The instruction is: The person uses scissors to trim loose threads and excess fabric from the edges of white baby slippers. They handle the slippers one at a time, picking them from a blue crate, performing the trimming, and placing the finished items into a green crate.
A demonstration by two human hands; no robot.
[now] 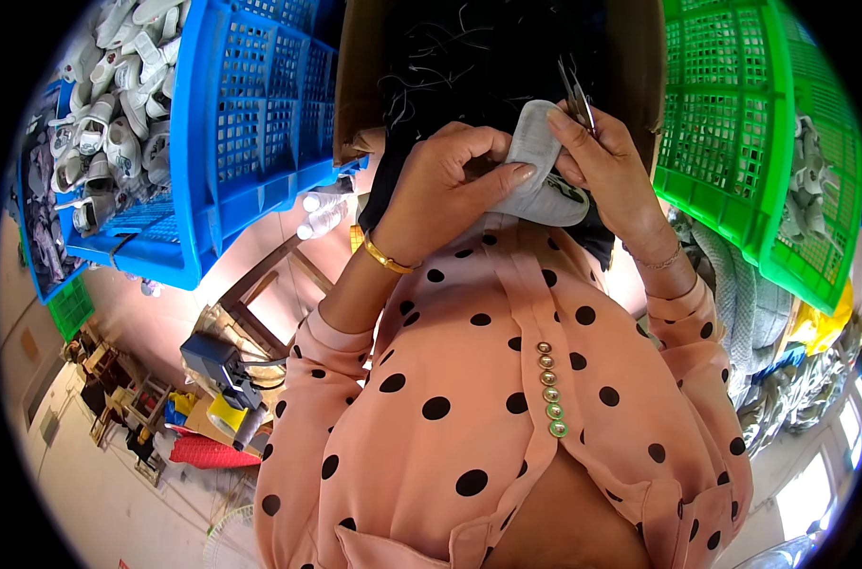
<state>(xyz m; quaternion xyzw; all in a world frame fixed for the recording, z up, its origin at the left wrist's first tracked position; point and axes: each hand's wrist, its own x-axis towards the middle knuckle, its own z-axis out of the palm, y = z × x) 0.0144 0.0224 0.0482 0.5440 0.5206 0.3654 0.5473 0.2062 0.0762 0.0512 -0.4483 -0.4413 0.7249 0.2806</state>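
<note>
A small light-grey shoe, of the fabric kind, is held up in front of my chest. My left hand is closed around its left side, thumb pressed on the surface. On the other side, my right hand has its thumb and fingers at the shoe's edge. Metal scissors are tucked in that same right hand, blades pointing up and away; their handles are partly hidden by the fingers. Below the shoe's far end a dark, strappy opening shows.
A blue crate stands at the left, with many small pale shoes beside it. At the right is a green crate holding more pale pieces. Loose thread ends lie on dark cloth between cardboard walls ahead.
</note>
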